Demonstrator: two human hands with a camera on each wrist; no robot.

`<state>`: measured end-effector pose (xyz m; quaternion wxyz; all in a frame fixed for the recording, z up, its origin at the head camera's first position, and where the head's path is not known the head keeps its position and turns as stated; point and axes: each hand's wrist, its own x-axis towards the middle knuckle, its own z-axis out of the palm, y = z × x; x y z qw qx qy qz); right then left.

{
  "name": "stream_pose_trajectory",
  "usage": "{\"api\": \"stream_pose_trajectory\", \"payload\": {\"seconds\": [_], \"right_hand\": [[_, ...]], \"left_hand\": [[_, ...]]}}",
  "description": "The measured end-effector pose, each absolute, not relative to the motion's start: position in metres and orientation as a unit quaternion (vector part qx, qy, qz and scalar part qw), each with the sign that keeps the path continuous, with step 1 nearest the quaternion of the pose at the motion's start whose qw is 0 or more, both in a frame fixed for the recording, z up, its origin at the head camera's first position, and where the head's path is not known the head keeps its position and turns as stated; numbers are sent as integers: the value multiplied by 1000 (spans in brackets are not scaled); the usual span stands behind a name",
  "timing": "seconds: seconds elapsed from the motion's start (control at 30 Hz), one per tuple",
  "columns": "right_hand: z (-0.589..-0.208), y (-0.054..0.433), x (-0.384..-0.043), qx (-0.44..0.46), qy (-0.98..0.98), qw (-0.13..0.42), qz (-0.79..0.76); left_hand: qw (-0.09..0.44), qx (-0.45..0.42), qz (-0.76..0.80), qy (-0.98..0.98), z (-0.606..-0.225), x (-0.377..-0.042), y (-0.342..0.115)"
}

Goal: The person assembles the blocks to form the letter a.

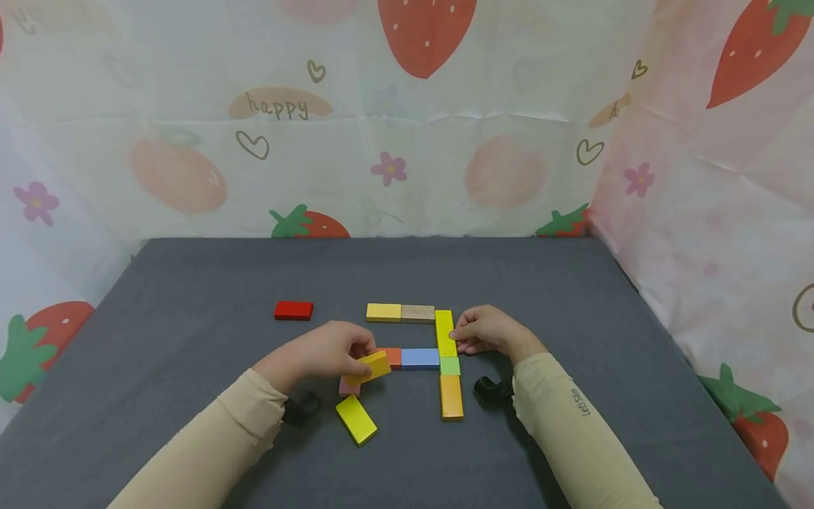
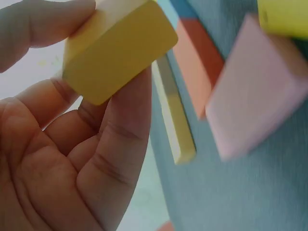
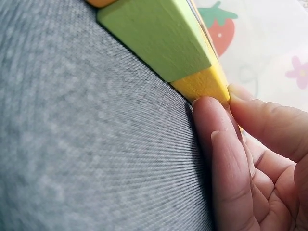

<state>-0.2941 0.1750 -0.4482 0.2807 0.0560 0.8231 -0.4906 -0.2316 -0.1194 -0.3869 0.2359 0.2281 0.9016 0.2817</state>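
My left hand (image 1: 324,345) pinches a yellow-orange block (image 1: 376,365) between thumb and fingers, tilted over the pink block (image 1: 349,387) at the row's left end. An orange-red block (image 1: 393,357) and a blue block (image 1: 420,358) continue that row to the right. On the right, a bright yellow block (image 1: 443,322), a green block (image 1: 449,365) and an orange block (image 1: 451,399) form a column. My right hand (image 1: 488,329) grips the column's bright yellow block at its right side, thumb at its upper edge and fingertips low by the cloth in the right wrist view.
A pale yellow block (image 1: 384,312) and a tan block (image 1: 417,313) lie end to end behind the row. One yellow block (image 1: 356,420) lies askew in front; a red block (image 1: 293,309) lies at back left. Grey cloth (image 1: 540,276) covers the table before a printed curtain (image 1: 420,177).
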Motion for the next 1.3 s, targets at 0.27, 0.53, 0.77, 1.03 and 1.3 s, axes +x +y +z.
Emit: {"api": "stream_pose_trajectory", "payload": {"seconds": [0.27, 0.53, 0.77, 1.03, 1.3], "right_hand": [[-449, 174, -294, 66, 824, 284, -487], [-451, 175, -294, 68, 829, 280, -480], [-451, 176, -295, 73, 827, 278, -482], [-450, 176, -294, 65, 825, 279, -487], [-449, 174, -294, 64, 825, 277, -488]], "left_hand": [[297, 245, 281, 879, -392, -220, -93], [331, 305, 270, 851, -399, -214, -74], [348, 320, 256, 843, -407, -209, -63], [379, 324, 232, 835, -411, -207, -63], [390, 331, 221, 831, -411, -205, -64]]}}
